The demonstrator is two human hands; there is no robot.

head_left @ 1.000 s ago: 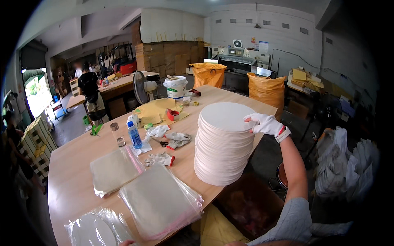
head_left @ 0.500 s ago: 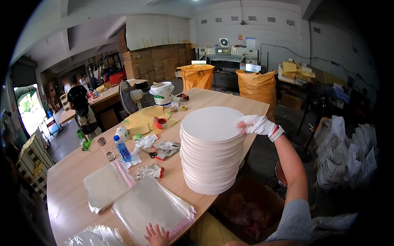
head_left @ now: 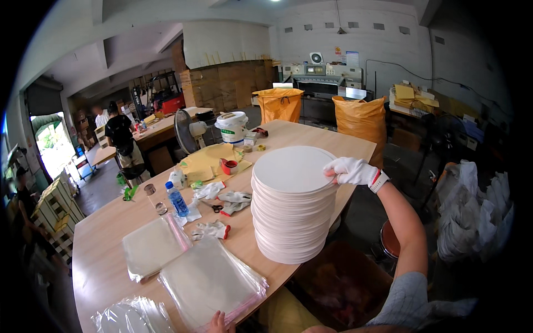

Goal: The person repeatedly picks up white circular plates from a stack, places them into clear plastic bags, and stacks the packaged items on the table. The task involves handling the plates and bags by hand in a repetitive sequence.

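- right hand point(head_left: 355, 171): gloved, fingers at the top edge of the white disc stack point(head_left: 293, 222); pinch unclear
- left hand point(head_left: 220, 323): bare, by clear bags point(head_left: 208, 283); cannot tell its grip

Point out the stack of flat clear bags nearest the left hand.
The front right stack: the left hand is at its lower edge; the other stack lies farther left and back.

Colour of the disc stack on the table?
The disc stack is white; head view shows it best.
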